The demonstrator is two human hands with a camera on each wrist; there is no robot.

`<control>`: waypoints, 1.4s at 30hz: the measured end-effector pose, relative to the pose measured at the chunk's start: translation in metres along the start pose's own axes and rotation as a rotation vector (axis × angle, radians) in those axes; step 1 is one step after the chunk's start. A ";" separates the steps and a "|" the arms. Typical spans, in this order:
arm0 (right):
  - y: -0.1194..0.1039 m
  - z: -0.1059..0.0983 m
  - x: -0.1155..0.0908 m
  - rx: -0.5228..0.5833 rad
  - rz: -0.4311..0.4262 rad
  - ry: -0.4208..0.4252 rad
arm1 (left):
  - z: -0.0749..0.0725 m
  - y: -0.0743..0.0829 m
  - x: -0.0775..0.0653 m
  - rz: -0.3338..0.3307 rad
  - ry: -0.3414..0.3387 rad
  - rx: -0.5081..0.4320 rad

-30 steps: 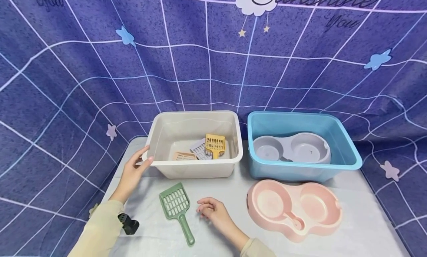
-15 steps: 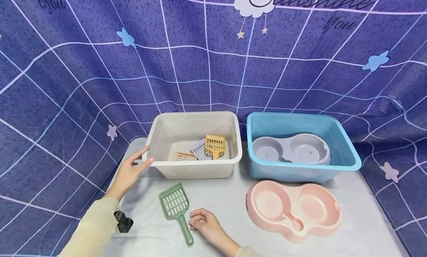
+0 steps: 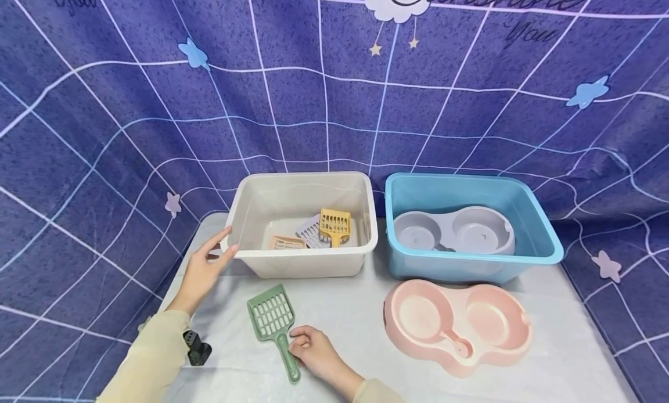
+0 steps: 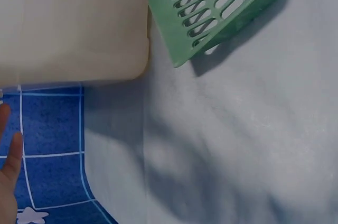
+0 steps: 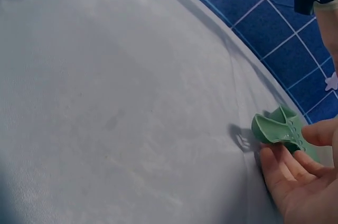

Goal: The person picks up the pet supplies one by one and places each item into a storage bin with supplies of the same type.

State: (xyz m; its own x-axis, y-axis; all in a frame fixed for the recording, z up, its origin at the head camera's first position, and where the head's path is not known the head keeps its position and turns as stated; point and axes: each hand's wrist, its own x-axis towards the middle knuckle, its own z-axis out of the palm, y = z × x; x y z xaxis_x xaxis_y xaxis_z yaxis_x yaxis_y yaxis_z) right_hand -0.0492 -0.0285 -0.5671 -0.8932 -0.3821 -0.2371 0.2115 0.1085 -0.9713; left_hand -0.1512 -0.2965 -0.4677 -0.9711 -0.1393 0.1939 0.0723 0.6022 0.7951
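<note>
A green litter scoop (image 3: 287, 356) with a slotted head lies on the white-covered table. My right hand (image 3: 320, 352) is at its handle with bent fingers; in the right wrist view the fingertips are right at the handle (image 5: 272, 129) and the thumb stands apart. My left hand (image 3: 201, 275) rests with extended fingers and thumb at the front left corner of a cream litter tray (image 3: 303, 266). Inside that tray lie a yellow scoop (image 3: 335, 238), a lavender slotted scoop (image 3: 308, 231) and an orange one (image 3: 287, 243). The left wrist view shows the scoop's head (image 4: 178, 34) beside the tray.
To the right stands a blue tray (image 3: 449, 269) holding a grey double bowl (image 3: 446, 224). In front of it lies a pink double bowl (image 3: 460, 307). A blue grid-patterned curtain (image 3: 355, 101) hangs behind and beside the table.
My right hand has moved left from beside the green litter scoop to its handle. The left hand stays at the cream tray's corner. The scoop lies as before.
</note>
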 end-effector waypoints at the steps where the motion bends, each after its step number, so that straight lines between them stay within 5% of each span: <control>1: 0.000 0.000 0.000 -0.019 -0.004 -0.002 | 0.001 0.000 0.000 0.002 0.004 -0.006; 6: -0.003 0.001 0.001 -0.063 -0.010 -0.014 | 0.002 0.001 0.000 0.016 0.024 -0.029; 19: -0.001 0.003 0.002 0.112 0.009 -0.016 | 0.005 -0.001 -0.001 0.006 0.048 -0.114; 33: 0.004 0.000 0.001 0.090 0.003 -0.034 | 0.008 -0.001 -0.003 -0.024 0.049 -0.130; 42: -0.003 -0.009 -0.004 0.085 -0.039 -0.057 | 0.001 0.033 -0.013 -0.010 0.040 -0.159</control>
State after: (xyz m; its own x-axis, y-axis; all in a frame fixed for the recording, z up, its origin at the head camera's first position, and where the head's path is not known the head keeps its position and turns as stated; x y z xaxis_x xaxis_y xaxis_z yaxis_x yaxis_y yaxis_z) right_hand -0.0498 -0.0189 -0.5628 -0.8777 -0.4365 -0.1977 0.2125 0.0152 -0.9770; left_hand -0.1365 -0.2743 -0.4446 -0.9624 -0.1778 0.2053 0.1004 0.4693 0.8773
